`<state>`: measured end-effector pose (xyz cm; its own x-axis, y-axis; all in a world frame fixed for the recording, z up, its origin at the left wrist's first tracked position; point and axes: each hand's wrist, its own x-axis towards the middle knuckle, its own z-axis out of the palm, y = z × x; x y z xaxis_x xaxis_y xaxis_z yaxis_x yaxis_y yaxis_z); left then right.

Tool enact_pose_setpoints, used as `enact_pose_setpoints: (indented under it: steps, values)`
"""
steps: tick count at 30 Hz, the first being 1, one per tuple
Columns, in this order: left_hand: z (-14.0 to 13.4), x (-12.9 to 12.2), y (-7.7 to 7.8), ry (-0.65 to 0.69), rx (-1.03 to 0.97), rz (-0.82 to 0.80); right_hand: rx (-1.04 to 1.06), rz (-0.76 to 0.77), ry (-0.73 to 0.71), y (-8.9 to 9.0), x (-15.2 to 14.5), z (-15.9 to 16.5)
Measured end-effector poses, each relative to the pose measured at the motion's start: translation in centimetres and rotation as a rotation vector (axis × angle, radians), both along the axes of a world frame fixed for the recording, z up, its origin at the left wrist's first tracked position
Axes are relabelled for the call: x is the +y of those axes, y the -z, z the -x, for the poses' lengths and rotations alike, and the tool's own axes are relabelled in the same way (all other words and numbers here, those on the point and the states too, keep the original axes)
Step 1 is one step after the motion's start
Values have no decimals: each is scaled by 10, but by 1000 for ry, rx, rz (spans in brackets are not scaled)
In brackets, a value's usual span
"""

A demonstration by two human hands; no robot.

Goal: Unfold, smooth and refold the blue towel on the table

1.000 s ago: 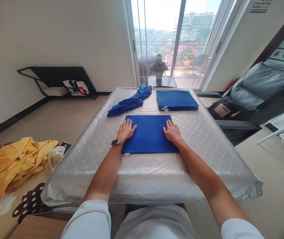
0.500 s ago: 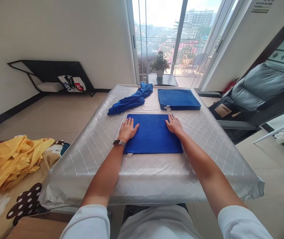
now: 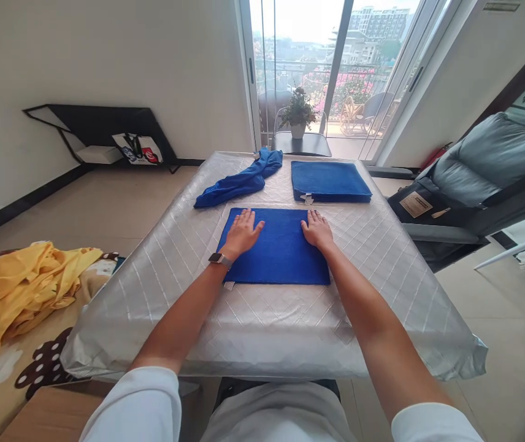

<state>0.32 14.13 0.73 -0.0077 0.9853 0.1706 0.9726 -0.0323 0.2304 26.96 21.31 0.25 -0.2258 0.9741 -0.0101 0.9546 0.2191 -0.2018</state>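
Note:
A blue towel [image 3: 276,252] lies flat as a rectangle in front of me, its small white tag [image 3: 229,285] poking out at the near left corner. My left hand [image 3: 243,233] rests palm down on its far left part, fingers stretched out. On the far right corner lies my right hand [image 3: 318,229], also flat with the fingers extended. Beyond it to the right sits a neat stack of folded blue towels [image 3: 329,180] with white tags at its near left corner. A crumpled blue towel [image 3: 244,180] stretches across the far left of the table.
A silvery quilted cover drapes the table [image 3: 391,307]. Behind it, a potted plant [image 3: 298,113] stands on a chair by the glass door. A grey recliner [image 3: 487,166] is at the right. Yellow cloth [image 3: 23,288] lies heaped on bedding at the left.
My left hand has slid slightly inward from the towel's left edge. My right hand stays on the far right corner. The view has shifted a little.

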Motion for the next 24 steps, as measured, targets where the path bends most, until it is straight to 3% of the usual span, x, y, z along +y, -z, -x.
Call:
enact_pose_setpoints:
  steps: [3, 6, 8, 10, 14, 21, 24]
  values:
    - [-71, 20, -2, 250, -11, -24, 3, -9, -6, 1, -1, -2]
    - [-134, 50, -1, 356, -69, -21, -12, -13, -34, 1, -3, -5]
    - [-157, 68, 2, 359, -113, -11, -15, -15, -57, 1, -4, -6]
    - [-160, 79, 7, 338, -142, 5, -2, -12, -56, 1, -4, -6]
    - [-117, 82, 16, 252, -99, 40, 33, 1, -7, 1, -1, -2]
    - [16, 55, 16, -106, 3, 135, 25, 19, 5, -1, -1, 0]
    - [42, 48, 17, -204, 10, 127, 5, 27, 11, -3, -2, -1]
